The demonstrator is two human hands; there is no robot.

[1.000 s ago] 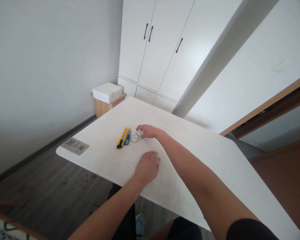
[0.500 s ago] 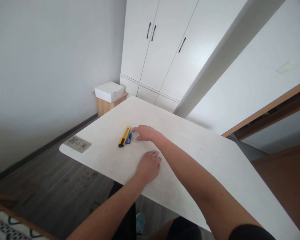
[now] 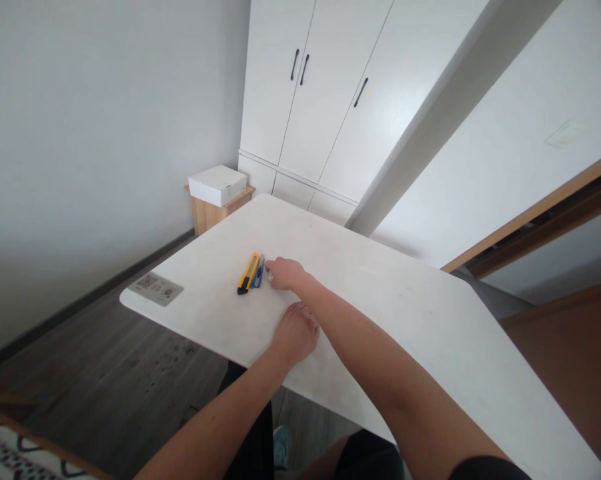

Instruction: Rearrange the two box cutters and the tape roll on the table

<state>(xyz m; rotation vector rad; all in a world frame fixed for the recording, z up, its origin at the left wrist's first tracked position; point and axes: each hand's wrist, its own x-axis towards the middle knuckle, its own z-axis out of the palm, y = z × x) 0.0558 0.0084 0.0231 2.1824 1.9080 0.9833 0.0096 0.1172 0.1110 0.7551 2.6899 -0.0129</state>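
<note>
Half a second before, the right hand [image 3: 286, 273] had lain over a small clear round thing just right of the knives; since then it had slid nearer the person, and that round thing no longer showed, hidden under the hand or gone, I could not tell which. Its fingers were curled loosely down on the table [image 3: 430, 313], knuckles up, tips just beside the blue knife [image 3: 259, 272]; whether they gripped anything could not be seen. That blue knife lay touching the yellow knife [image 3: 247, 273], both side by side on the table's left part. Nearer the front edge, the left hand [image 3: 295, 332] had stayed put, palm down, fingers loosely together, holding nothing. A grey card [image 3: 156, 289] lay at the table's left corner.
</note>
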